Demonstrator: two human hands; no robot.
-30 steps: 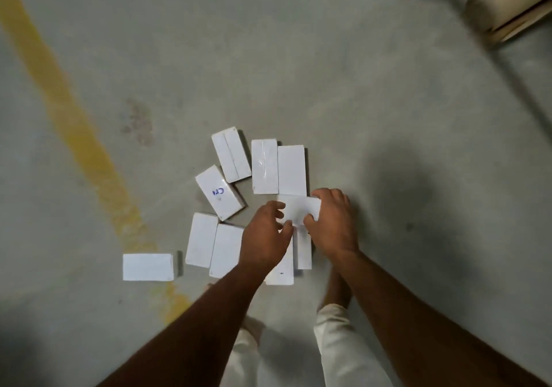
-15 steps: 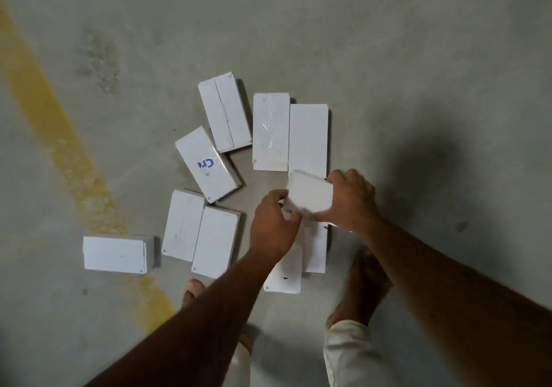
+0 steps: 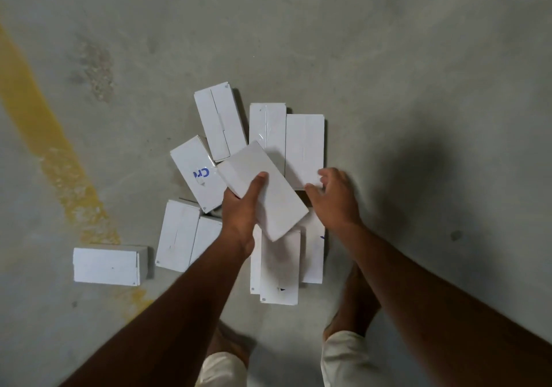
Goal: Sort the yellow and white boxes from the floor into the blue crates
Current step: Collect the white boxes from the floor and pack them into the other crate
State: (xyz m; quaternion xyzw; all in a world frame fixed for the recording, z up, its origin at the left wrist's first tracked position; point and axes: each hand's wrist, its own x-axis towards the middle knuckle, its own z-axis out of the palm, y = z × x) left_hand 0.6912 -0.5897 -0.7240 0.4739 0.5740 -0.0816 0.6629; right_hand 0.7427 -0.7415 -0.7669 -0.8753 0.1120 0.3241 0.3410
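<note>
Left hand [image 3: 242,207] of yours grips a white box [image 3: 263,189], lifted and tilted above the boxes on the floor [image 3: 388,58]. Your right hand [image 3: 334,198], blurred, hangs loose-fingered beside it, grasping nothing.

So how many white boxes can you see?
10 white boxes: one in the left hand, one alone far left, two by that forearm, four above, two below. More may hide underneath.

I see bare floor [image 3: 388,58] open to the right and far side. White boxes [image 3: 304,144] crowd the middle, packed edge to edge, and my left hand [image 3: 242,210] holds a lifted box [image 3: 268,189] over them, blocking reach there.
</note>
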